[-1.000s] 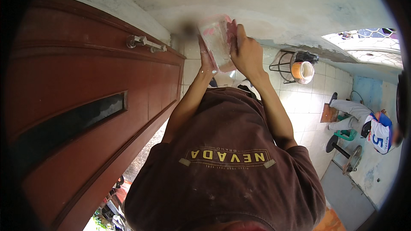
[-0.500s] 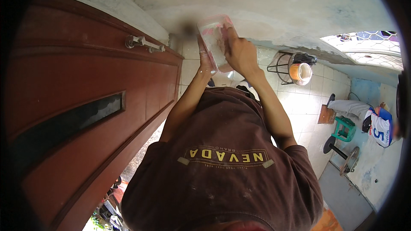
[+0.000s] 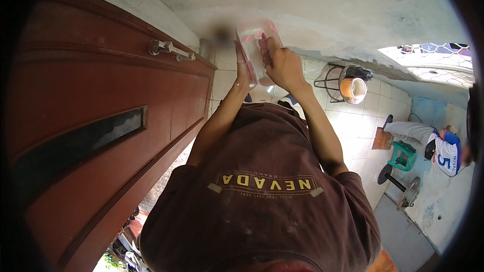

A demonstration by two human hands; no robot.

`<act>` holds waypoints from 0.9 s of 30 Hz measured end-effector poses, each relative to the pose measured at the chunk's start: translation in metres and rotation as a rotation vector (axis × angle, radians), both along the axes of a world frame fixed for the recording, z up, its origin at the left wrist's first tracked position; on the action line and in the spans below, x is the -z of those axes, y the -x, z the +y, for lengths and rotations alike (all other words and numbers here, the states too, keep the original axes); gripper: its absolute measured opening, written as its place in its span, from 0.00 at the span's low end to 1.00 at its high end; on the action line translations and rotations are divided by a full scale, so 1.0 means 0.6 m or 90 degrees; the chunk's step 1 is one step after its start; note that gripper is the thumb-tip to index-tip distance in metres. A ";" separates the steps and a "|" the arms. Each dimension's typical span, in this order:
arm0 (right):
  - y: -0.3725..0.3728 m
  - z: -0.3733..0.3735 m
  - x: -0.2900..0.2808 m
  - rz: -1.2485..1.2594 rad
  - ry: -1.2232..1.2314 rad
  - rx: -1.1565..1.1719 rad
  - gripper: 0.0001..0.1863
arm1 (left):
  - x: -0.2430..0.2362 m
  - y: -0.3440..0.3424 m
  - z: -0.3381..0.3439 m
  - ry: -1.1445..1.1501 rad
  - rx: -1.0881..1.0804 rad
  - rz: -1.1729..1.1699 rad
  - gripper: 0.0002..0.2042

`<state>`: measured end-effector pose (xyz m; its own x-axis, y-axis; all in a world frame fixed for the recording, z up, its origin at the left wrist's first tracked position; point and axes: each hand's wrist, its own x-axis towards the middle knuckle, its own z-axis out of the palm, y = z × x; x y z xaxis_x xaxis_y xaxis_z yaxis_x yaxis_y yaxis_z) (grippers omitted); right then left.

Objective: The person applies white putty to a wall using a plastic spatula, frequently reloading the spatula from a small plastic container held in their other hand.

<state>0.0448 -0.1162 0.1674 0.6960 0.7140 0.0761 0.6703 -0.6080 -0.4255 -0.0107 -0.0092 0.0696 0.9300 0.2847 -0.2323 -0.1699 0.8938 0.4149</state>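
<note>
A shallow pinkish, see-through plastic tray (image 3: 250,46), smeared with white, is held tilted in front of the wall. My left hand (image 3: 243,70) grips it along its left side and underneath; part of those fingers is hidden behind the tray. White specks show near that wrist. Over the tray's right half lies my right hand (image 3: 286,68), its fingers closed and pointing into the tray. Whatever this hand pinches is too small and shaded to name.
A brown wooden door (image 3: 111,85) with a metal handle (image 3: 171,50) stands close at left. A patchy plastered wall (image 3: 312,15) rises ahead. At right are a stool (image 3: 330,83) bearing an orange-and-white bucket (image 3: 354,90), a green plastic stool (image 3: 402,156) and another person (image 3: 446,153).
My right hand has drawn slightly toward me within the tray, its fingertips now lower. The tray and my left hand have barely shifted.
</note>
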 end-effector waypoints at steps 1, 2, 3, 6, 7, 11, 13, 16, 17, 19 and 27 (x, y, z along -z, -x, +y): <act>-0.003 0.001 -0.015 0.031 -0.044 0.044 0.19 | 0.000 -0.004 0.004 0.024 0.017 -0.041 0.42; -0.001 0.000 -0.043 0.064 -0.086 0.083 0.20 | 0.000 -0.002 0.007 0.050 0.029 -0.079 0.43; 0.000 0.001 -0.057 0.099 -0.127 0.122 0.20 | 0.001 0.000 0.010 0.075 0.041 -0.118 0.43; 0.006 -0.001 0.001 -0.029 -0.070 0.023 0.18 | 0.011 -0.006 0.003 0.124 0.033 -0.072 0.43; 0.006 0.003 -0.007 -0.011 -0.061 0.027 0.18 | 0.014 -0.008 0.003 0.138 0.011 -0.039 0.44; 0.002 0.012 -0.061 0.062 -0.100 0.061 0.20 | 0.016 0.008 0.014 0.127 0.067 -0.108 0.41; 0.006 0.018 -0.057 0.023 -0.132 0.049 0.23 | -0.001 0.004 -0.001 0.002 0.014 -0.042 0.40; 0.020 0.036 -0.005 -0.062 -0.054 -0.026 0.26 | 0.022 0.002 -0.005 -0.171 -0.007 0.017 0.40; 0.020 0.033 -0.009 -0.047 -0.021 -0.029 0.26 | 0.031 0.002 0.003 -0.106 0.015 -0.017 0.40; 0.017 0.021 -0.018 -0.014 0.045 -0.034 0.26 | 0.039 0.007 0.018 0.026 0.059 -0.082 0.40; -0.007 0.035 0.000 -0.068 -0.147 0.072 0.16 | 0.021 -0.014 -0.003 -0.014 0.018 -0.073 0.40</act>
